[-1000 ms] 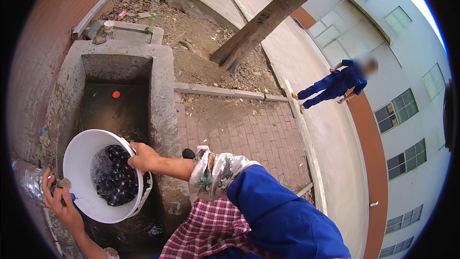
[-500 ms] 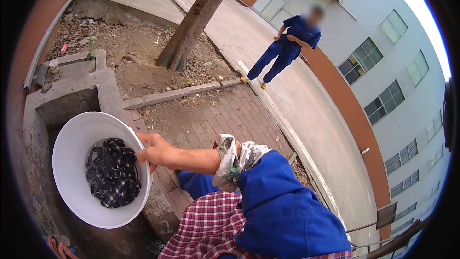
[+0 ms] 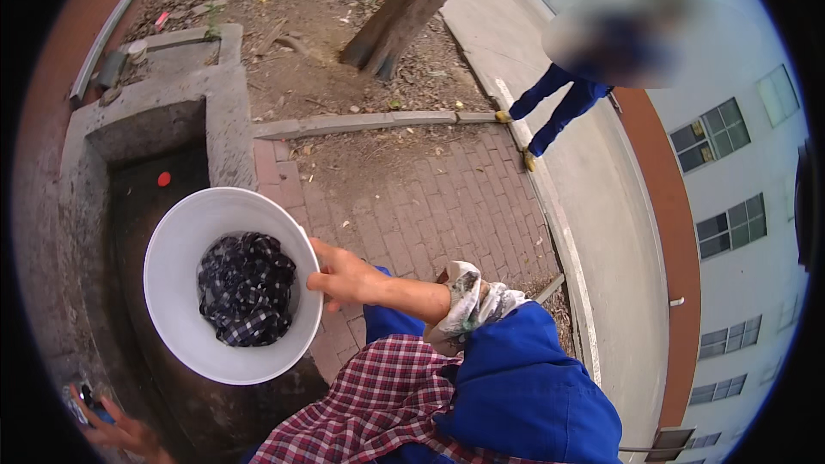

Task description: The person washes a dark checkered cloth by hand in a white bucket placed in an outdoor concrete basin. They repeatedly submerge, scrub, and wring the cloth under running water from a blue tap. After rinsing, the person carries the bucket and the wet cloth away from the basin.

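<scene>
My right hand (image 3: 344, 275) is closed on the right rim of a white plastic bucket (image 3: 172, 292), which is tilted so that its inside shows. A wet, bunched black-and-white checked cloth (image 3: 247, 290) lies in the bottom of the bucket. The bucket hangs over a concrete trough (image 3: 228, 133). At the lower left edge my left hand (image 3: 125, 431) has its fingers curled around a small blue and metal fitting (image 3: 93, 406) that looks like a tap. The rim of the picture blurs its details.
A red round thing (image 3: 164, 179) lies in the trough. Brick paving (image 3: 421, 198) and a low kerb (image 3: 369, 123) lie beyond, with a tree trunk (image 3: 412, 13) in the dirt. A person in blue workwear (image 3: 563, 103) stands by the pavement edge.
The bucket and my right hand appear further right in the picture. My left hand shows more fully at the lower left. The view has shifted, and the red thing in the trough shows.
</scene>
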Available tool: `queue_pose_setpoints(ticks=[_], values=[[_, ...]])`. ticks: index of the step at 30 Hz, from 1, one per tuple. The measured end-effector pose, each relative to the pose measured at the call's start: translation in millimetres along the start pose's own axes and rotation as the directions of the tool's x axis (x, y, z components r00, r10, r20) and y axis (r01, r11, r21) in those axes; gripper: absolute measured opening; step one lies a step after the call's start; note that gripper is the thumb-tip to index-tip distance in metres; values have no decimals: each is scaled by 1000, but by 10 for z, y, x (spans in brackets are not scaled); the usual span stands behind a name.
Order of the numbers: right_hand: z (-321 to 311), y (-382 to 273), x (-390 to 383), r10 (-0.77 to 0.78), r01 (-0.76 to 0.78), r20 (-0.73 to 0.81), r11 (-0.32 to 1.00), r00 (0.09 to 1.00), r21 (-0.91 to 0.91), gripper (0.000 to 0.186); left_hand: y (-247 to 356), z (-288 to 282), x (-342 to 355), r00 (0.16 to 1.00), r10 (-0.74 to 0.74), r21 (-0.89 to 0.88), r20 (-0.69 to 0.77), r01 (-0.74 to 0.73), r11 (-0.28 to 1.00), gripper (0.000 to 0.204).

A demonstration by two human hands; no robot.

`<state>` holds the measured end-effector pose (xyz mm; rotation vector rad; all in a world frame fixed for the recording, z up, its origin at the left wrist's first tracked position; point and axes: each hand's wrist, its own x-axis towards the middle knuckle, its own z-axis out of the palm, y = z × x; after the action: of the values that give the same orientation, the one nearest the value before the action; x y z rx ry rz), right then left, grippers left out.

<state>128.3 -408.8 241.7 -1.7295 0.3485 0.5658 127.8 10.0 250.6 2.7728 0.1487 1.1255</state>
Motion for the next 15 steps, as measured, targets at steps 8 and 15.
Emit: queue_pose_setpoints(ticks=[8,15], values=[[-298,59,41,-73,97,88,946,993,-309,69,2180,485,617,324,619,-591,716,-192,784,37],[-272,272,130,-73,167,215,873,974,-459,86,2319,1811,-905,-146,116,-169,982,-431,886,106]])
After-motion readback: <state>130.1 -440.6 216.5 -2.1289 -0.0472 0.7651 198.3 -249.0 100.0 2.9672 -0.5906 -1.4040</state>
